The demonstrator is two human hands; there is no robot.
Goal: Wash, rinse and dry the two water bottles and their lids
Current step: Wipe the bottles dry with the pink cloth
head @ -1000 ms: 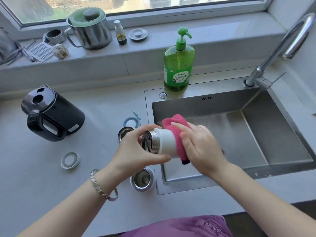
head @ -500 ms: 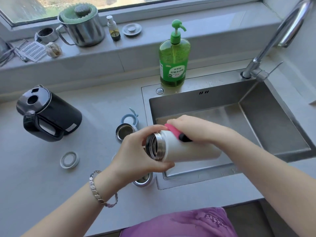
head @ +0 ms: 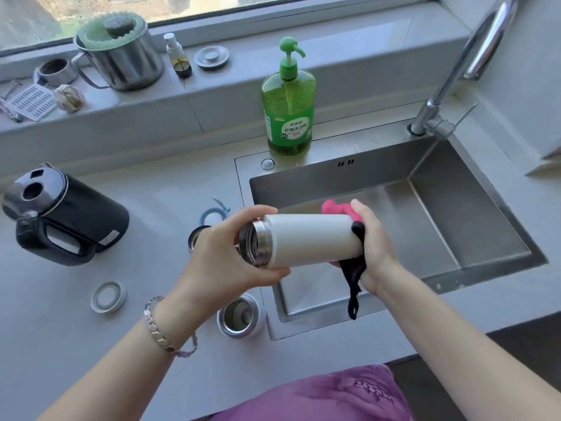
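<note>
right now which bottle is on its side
The held bottle, level over the sink edge with a cloth at its base. The other bottle stands upright on the counter, mouth up.

Grey counter (head: pixel 145 344): black kettle (head: pixel 69 217), white ring (head: pixel 94 299), open steel bottle (head: pixel 239 316), perhaps lid (head: pixel 194 235).

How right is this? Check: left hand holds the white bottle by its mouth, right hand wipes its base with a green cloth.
No: the head view shows a pink cloth, not green. Otherwise right: left hand at the mouth of the white bottle, right hand at its base.
</note>
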